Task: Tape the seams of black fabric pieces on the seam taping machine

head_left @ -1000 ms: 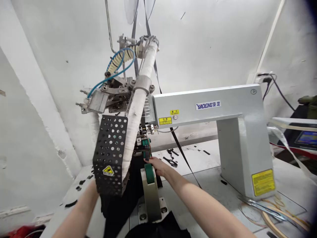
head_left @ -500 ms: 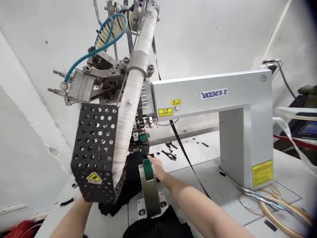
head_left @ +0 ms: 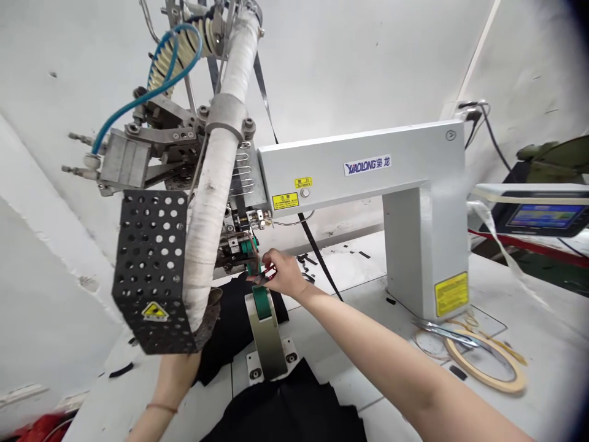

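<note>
My right hand is closed around small red-handled thread snips, their dark blades pointing left. The snips are just above the lower green roller on its metal post, beside the machine's upper green roller. My left hand is at the black cloth, its fingers hidden behind the perforated black guard. The cloth lies behind and left of the post. More black cloth lies at the near edge.
A white-wrapped hot-air tube slants down on the left. The grey machine arm spans to its column at right. Tweezers and a tape roll lie by the column. A black tape strip hangs behind; a display stands right.
My right hand has come up from the cloth behind the roller, and the red snips now show in it. My left hand shows more below the guard. The view has shifted right.
</note>
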{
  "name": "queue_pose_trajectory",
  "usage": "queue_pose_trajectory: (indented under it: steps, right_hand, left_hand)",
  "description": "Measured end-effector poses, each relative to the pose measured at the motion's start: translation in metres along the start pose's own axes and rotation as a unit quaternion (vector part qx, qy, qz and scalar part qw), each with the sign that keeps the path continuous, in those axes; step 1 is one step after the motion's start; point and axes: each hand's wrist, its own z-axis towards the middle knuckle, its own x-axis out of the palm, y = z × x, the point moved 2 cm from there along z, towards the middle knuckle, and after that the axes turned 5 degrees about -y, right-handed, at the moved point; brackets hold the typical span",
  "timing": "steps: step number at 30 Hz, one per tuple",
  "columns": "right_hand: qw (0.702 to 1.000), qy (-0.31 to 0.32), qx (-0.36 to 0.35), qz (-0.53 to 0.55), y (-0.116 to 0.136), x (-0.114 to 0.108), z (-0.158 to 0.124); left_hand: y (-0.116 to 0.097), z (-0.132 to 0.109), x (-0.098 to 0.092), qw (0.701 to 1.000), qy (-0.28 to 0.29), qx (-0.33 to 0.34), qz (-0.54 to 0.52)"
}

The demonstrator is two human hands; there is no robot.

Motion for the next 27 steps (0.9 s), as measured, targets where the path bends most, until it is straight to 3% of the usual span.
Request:
queue_pose_trajectory:
  steps: [2, 4, 6, 9, 12, 14, 17, 20, 23, 27]
  right_hand:
    - [0.998, 0.026, -0.044, -0.045, 0.000, -0.002, 0.009]
    - [0.993, 0.044, -0.079, -0.078, -0.005, -0.003, 0.013]
    - [0.989, 0.051, -0.089, -0.102, -0.011, -0.004, 0.012]
    - [0.991, 0.053, -0.058, -0.111, -0.014, -0.010, -0.002]
    - [0.996, 0.077, 0.016, -0.047, -0.009, -0.026, -0.038]
    - [0.984, 0.160, 0.060, 0.044, 0.000, -0.038, -0.070]
    - [0.923, 0.335, 0.099, 0.161, 0.014, -0.052, -0.118]
    - [0.872, 0.439, 0.134, 0.169, 0.020, -0.058, -0.150]
    - [0.864, 0.439, 0.197, 0.150, 0.019, -0.057, -0.163]
    - [0.854, 0.397, 0.239, 0.236, 0.019, -0.052, -0.162]
  left_hand:
    - [0.000, -0.031, 0.020, 0.986, 0.040, 0.084, 0.141]
    - [0.001, -0.064, 0.044, 0.942, 0.129, 0.151, 0.271]
    - [0.005, -0.091, 0.065, 0.911, 0.201, 0.145, 0.330]
    - [0.012, -0.109, 0.083, 0.886, 0.238, 0.106, 0.383]
    - [0.019, -0.107, 0.087, 0.886, 0.228, 0.135, 0.381]
    - [0.024, -0.104, 0.084, 0.891, 0.211, 0.177, 0.360]
    - [0.031, -0.103, 0.080, 0.879, 0.179, 0.271, 0.349]
    - [0.032, -0.109, 0.078, 0.839, 0.116, 0.386, 0.366]
    - [0.026, -0.116, 0.078, 0.812, 0.091, 0.447, 0.365]
    - [0.011, -0.121, 0.076, 0.820, 0.153, 0.464, 0.299]
